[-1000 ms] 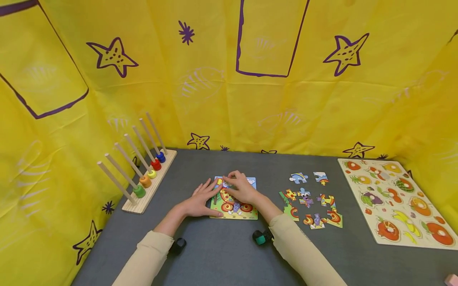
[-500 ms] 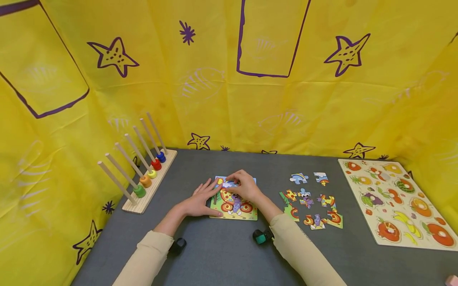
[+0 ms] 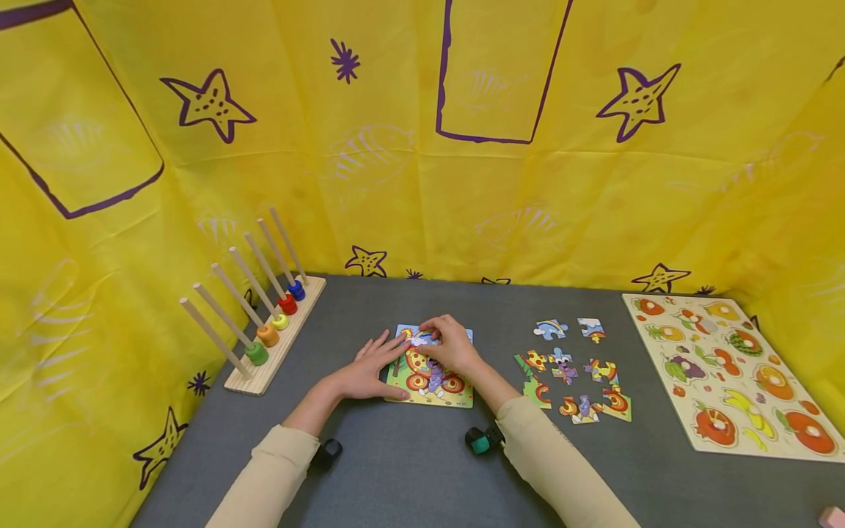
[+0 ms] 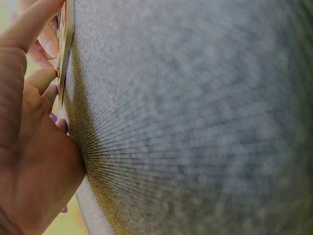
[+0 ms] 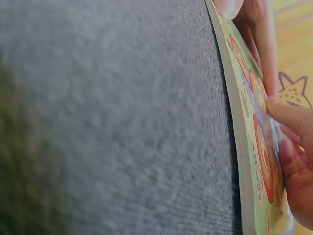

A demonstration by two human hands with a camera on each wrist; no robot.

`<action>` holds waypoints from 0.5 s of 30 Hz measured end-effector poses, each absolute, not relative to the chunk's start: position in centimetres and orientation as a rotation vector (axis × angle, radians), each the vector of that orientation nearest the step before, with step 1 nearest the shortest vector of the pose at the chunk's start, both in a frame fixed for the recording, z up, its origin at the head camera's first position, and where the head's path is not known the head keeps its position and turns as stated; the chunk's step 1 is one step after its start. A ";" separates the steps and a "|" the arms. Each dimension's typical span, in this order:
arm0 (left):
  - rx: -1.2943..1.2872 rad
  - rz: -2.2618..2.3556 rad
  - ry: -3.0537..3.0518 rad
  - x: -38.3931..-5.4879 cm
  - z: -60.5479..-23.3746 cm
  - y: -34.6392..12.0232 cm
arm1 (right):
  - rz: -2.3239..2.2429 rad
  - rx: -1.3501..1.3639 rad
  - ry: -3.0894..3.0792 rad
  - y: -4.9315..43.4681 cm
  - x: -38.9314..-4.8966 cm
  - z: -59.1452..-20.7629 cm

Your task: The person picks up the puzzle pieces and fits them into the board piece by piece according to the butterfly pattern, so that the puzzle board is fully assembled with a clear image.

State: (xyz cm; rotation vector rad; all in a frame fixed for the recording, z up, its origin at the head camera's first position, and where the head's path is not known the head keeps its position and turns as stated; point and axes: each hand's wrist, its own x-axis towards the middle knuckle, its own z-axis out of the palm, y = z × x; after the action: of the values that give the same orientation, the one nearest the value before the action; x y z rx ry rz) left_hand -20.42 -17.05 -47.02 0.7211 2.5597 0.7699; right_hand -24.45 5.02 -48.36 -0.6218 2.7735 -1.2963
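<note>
A small butterfly jigsaw board (image 3: 436, 385) lies on the grey table in the head view. My left hand (image 3: 372, 370) rests on its left side with the fingers spread, thumb by the lower left corner. My right hand (image 3: 455, 348) reaches over the top half, thumb and index finger pinching at a blue and white puzzle piece (image 3: 421, 338), which the fingers partly hide. In the right wrist view the right thumb (image 5: 288, 115) lies at the picture's surface, close to a left fingertip. The left wrist view shows the left hand (image 4: 39, 147) beside the board's edge.
Right of the board lie several loose jigsaw pieces (image 3: 563, 365). Farther right is a wooden fruit puzzle board (image 3: 686, 429). A wooden peg stand (image 3: 305, 304) with coloured rings stands at the left. Yellow patterned cloth (image 3: 389, 213) borders the table, and a pink block (image 3: 833, 516) sits lower right.
The right hand's thumb and index finger have shifted slightly to the right on the board, uncovering more of the picture. The left hand stays almost still.
</note>
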 end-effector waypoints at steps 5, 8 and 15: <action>0.742 0.788 2.572 -20.4 -47.0 -16.8 | -1.338 -0.602 2.737 5.7 -24.2 -48.0; 0.746 0.787 2.578 -20.4 -47.1 -16.7 | -1.396 -0.560 2.722 7.0 -23.9 -47.5; 0.763 0.789 2.594 -20.4 -47.3 -16.9 | -1.532 -0.451 2.848 12.4 -24.1 -46.3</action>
State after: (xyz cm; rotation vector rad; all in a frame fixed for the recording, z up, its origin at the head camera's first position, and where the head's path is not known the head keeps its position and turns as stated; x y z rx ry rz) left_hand -20.42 -16.88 -47.28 0.7635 2.5941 0.7893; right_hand -24.08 12.40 -46.33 -0.4506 2.8478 -1.5319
